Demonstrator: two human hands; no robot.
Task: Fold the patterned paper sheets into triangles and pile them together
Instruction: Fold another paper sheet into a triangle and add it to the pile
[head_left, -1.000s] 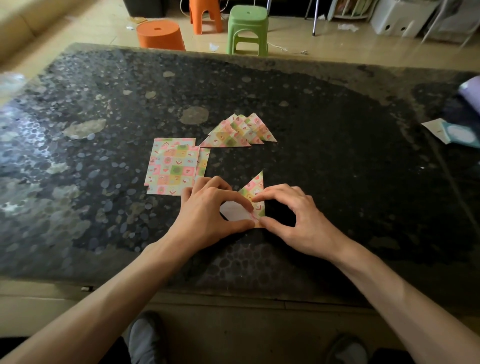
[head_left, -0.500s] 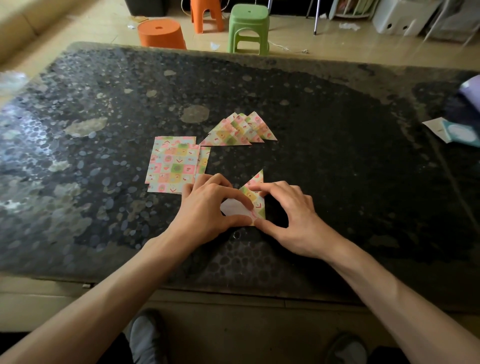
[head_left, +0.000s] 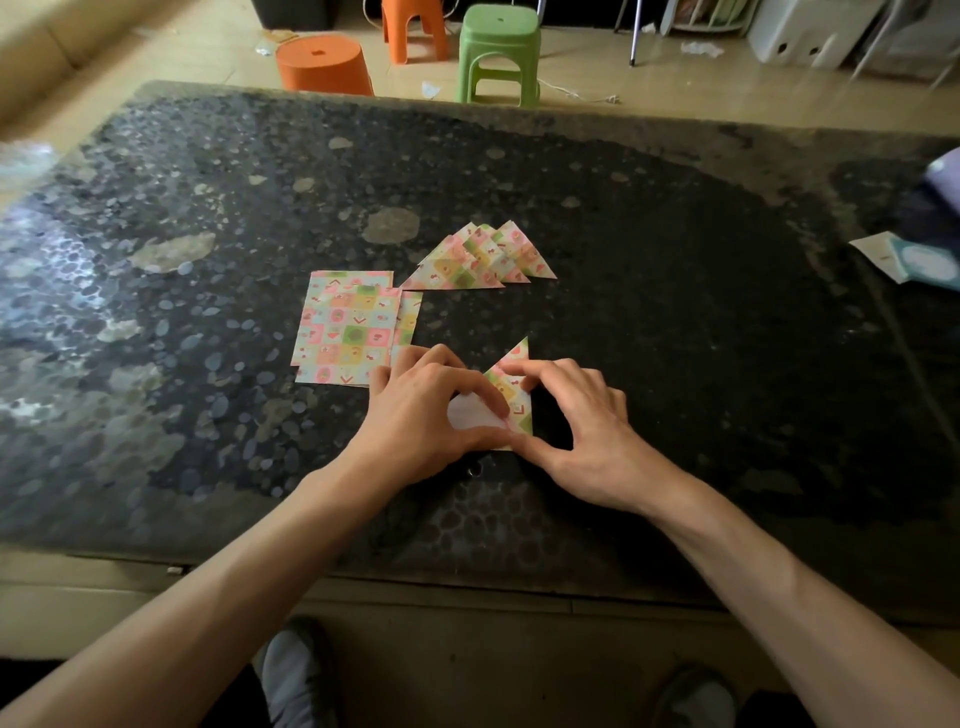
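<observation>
A patterned sheet, half folded with its white underside showing, lies on the dark table in front of me. My left hand pinches its left part between thumb and forefinger. My right hand pinches its right edge, forefinger on the upper fold and thumb at the lower corner. A stack of flat patterned sheets lies just left and beyond my left hand. Further back sits a pile of folded triangles, overlapping each other.
At the table's right edge lie a white-and-teal packet and a purple object. Beyond the far edge stand an orange tub, an orange stool and a green stool. My shoes show below the near edge.
Both hands have stayed on the sheet; the right forefinger has slid a little up along the fold. The stacks have not moved.
</observation>
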